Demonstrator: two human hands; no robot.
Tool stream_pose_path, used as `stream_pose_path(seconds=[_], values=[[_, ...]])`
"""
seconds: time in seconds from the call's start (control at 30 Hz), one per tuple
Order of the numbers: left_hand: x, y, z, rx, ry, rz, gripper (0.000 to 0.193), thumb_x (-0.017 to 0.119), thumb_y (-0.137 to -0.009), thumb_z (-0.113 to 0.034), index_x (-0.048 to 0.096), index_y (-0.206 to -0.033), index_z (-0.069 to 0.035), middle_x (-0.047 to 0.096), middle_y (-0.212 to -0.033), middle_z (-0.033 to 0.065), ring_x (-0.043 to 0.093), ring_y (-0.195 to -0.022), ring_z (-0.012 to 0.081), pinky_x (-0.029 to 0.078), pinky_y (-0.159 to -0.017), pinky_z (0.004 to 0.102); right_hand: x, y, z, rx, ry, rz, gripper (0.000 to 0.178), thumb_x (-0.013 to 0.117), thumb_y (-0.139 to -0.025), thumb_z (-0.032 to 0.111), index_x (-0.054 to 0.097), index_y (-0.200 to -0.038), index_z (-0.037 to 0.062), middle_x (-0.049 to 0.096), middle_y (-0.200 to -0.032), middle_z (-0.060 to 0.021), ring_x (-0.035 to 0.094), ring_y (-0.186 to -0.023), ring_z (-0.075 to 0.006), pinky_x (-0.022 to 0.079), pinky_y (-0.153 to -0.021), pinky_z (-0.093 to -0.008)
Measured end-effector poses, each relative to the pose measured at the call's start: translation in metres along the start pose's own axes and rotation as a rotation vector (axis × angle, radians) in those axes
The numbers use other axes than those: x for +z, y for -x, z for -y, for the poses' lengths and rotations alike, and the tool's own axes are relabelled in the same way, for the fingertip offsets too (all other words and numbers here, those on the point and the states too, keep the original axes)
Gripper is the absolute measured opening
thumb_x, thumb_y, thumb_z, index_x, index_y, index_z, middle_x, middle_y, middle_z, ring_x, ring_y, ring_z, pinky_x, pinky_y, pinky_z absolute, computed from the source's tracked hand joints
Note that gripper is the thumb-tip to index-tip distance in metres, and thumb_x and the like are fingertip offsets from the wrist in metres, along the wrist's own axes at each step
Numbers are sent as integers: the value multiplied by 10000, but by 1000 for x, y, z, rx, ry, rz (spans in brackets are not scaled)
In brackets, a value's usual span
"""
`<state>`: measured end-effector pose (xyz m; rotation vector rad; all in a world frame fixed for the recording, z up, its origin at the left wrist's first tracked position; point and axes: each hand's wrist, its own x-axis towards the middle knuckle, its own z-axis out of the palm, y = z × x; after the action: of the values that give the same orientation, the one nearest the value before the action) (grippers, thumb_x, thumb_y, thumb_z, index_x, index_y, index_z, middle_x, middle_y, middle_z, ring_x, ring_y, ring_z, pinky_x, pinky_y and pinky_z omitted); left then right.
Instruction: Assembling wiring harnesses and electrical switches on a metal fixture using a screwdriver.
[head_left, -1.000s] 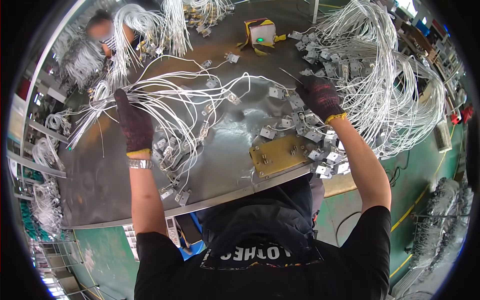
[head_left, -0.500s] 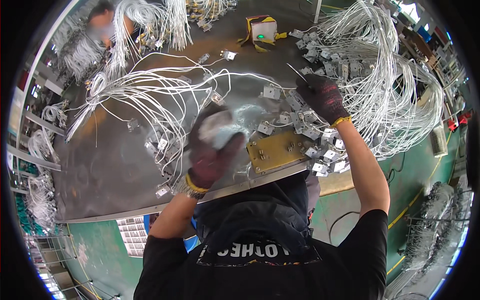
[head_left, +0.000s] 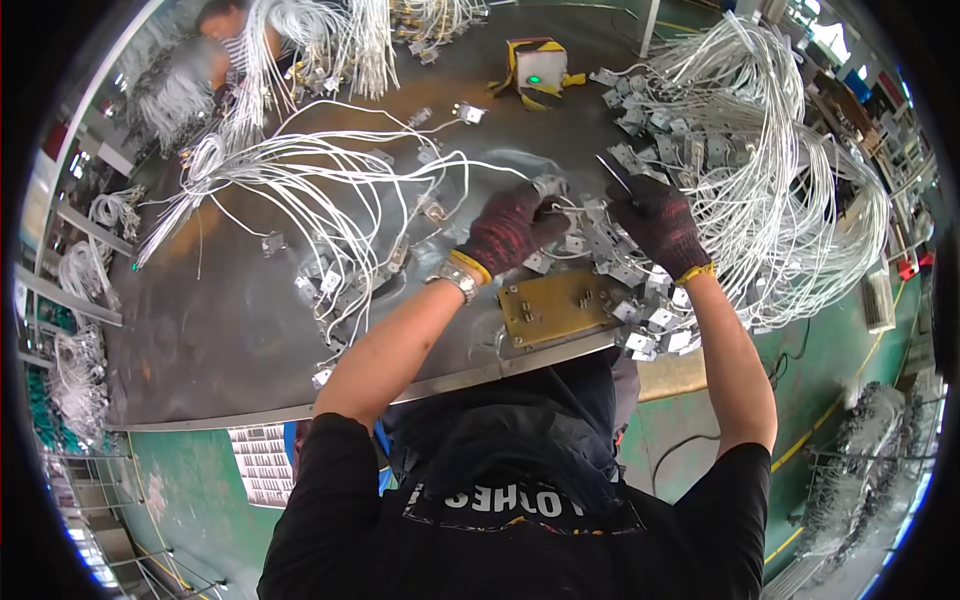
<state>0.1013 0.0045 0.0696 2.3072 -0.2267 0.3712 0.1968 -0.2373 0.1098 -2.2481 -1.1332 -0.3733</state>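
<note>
Both my hands wear dark red and black knitted gloves with yellow cuffs. My left hand (head_left: 512, 232) is closed on a small grey metal bracket (head_left: 548, 186) that has a white wire (head_left: 490, 164) running off to the left. The fingers partly cover this bracket. Just to the right, my right hand (head_left: 662, 225) grips a thin pointed metal tool (head_left: 613, 174); its tip sticks out up and to the left. Between and below the hands lie several loose metal brackets (head_left: 610, 248) with white wires. Nearest my body is a brass-coloured plate (head_left: 558, 308) with small metal posts.
A large heap of white wires (head_left: 760, 190) with metal ends covers the right side. Another wire bundle (head_left: 265, 170) fans across the metal table (head_left: 200, 350) at left. A white box with yellow-black tape (head_left: 535, 72) stands at the back. A person (head_left: 225, 40) is at far left.
My left hand has moved right and away from me, from a blurred, half-open pose to a hold on the bracket. My right hand has shifted slightly right and nearer, still with the thin tool.
</note>
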Motion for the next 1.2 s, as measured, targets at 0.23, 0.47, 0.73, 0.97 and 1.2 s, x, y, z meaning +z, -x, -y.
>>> stream_pose_path(seconds=[0.23, 0.47, 0.73, 0.97, 1.2], values=[[-20, -13, -11, -113, 195, 9, 481, 804, -872, -311, 638, -1225, -29, 757, -973, 142, 730, -885, 230, 568, -823, 382, -2, 2, 19, 90, -231, 73, 446, 723, -915, 105, 626, -1350, 90, 727, -1095, -124, 708, -912, -193, 575, -770, -337], [-28, -17, -29, -169, 291, 38, 600, 783, -872, -395, 593, -1312, -33, 748, -927, 143, 711, -785, 224, 559, -747, 385, -20, 14, 36, 210, -502, 231, 522, 767, -888, 155, 595, -1375, 76, 705, -1152, -131, 697, -953, -193, 567, -808, -348], [-20, -9, -31, -246, 248, 66, 397, 712, -933, -286, 643, -1228, -30, 736, -966, 163, 718, -872, 227, 550, -791, 383, -30, 0, 54, 267, -265, 492, 599, 817, -779, 197, 628, -1327, 48, 686, -1193, -170, 697, -963, -248, 561, -875, -373], [-11, -11, -7, 41, -204, 142, 362, 664, -934, -285, 653, -1230, -77, 697, -1161, 210, 659, -1080, 367, 526, -895, 452, -21, 5, 52, 143, -220, 426, 616, 792, -763, 149, 606, -1344, 59, 682, -1187, -185, 692, -1040, -311, 558, -924, -412], [18, -24, -17, 114, -161, 31, 315, 632, -903, -318, 694, -1085, -69, 718, -1015, 205, 683, -941, 392, 537, -855, 467, -11, 14, 46, 84, -232, 341, 556, 839, -749, 79, 659, -1275, 69, 678, -979, -101, 637, -816, -188, 548, -760, -341]])
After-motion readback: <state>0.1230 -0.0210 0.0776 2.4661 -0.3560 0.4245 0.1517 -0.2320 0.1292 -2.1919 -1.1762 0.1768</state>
